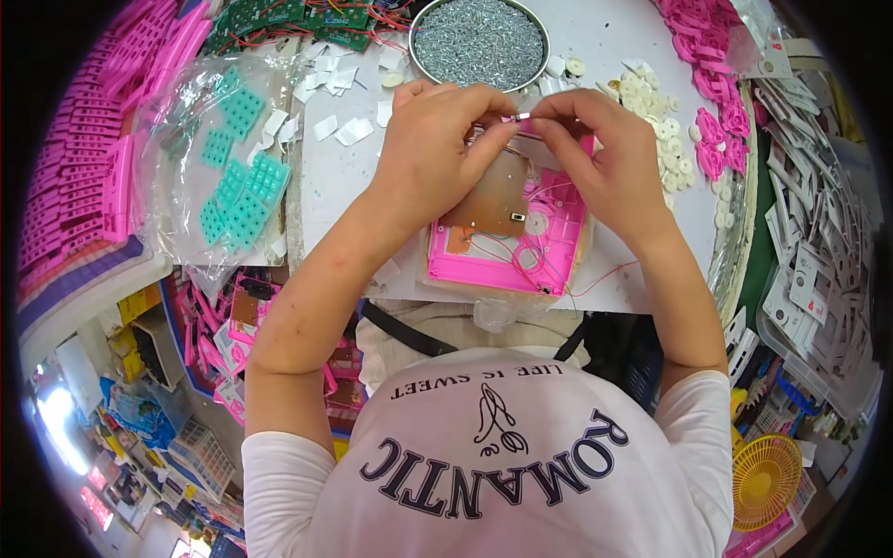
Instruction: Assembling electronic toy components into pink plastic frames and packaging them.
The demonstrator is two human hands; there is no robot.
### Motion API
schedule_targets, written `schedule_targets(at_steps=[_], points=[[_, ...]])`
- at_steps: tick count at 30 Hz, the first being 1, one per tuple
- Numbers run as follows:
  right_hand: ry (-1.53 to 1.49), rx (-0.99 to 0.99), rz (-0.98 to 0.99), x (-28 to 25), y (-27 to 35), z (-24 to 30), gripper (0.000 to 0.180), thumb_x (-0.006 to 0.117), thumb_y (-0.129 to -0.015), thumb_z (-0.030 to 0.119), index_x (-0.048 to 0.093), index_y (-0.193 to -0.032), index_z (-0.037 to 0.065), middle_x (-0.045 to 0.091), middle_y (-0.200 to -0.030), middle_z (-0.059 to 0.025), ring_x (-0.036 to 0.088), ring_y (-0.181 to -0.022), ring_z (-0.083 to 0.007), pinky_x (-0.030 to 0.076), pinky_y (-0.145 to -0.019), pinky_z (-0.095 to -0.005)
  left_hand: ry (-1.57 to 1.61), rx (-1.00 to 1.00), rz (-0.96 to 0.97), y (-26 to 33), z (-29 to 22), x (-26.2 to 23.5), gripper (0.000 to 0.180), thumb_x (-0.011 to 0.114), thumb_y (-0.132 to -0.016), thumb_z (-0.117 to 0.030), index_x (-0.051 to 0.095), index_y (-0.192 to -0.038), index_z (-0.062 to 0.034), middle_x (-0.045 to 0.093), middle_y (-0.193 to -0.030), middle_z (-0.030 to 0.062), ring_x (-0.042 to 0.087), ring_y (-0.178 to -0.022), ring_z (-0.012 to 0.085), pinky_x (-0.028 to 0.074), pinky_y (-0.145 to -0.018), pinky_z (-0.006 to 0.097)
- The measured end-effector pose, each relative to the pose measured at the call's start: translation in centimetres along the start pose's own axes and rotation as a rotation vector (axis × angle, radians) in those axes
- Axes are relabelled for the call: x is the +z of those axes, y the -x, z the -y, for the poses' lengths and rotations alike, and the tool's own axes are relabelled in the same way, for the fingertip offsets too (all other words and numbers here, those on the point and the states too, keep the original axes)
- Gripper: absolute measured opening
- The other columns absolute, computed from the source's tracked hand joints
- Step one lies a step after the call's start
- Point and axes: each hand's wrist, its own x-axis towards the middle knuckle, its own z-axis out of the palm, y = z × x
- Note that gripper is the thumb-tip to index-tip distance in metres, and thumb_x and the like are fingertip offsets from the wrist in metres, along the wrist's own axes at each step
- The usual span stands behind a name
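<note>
A: What is left of the pink housing?
B: Teal keypads in a clear bag.
A: And the hands?
B: Above the housing, the left hand and right hand both pinch one small white part. Behind them stands a bowl of screws.

**A small assembly workshop for plastic electronic toys**

I am sitting at a white desk in a crowded assembly workshop. Stacks of pink plastic shells are piling up along its left edge, and a clear bag of teal rubber keypads is lying beside them. A round metal bowl of small screws is standing at the far edge, next to green circuit boards with red wires. White round buttons are spreading toward the right edge, and carded packaging is filling the trays beyond.
</note>
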Motion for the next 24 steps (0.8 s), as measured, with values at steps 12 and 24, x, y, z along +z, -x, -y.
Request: schedule_targets(at_steps=[12,24], points=[[0.060,-0.223,0.038,-0.1,-0.4,-0.6,0.019,0.077,-0.080,0.006,0.073,-0.098,0.005,0.069,-0.085,-0.0087,0.062,-0.072,-0.0209,0.050,-0.065,-0.0321,0.358,-0.244,0.201,-0.2,-0.4,-1.6,0.013,0.074,-0.087,-0.013,0.072,-0.096,-0.0036,0.070,-0.083,0.0052,0.060,-0.072,0.0190,0.047,-0.080,0.033],[0.035,-0.229,0.201,-1.3,1.9,0.3,0.056,0.073,-0.076,0.010,0.064,-0.131,0.007,0.063,-0.122,-0.0113,0.053,-0.105,-0.0309,0.047,-0.091,-0.0398,0.115,0.127,0.140,1.1,0.3,-1.1,0.005,0.070,-0.088,-0.015,0.069,-0.091,-0.0110,0.066,-0.080,0.0014,0.059,-0.078,0.0208,0.034,-0.085,0.036]])
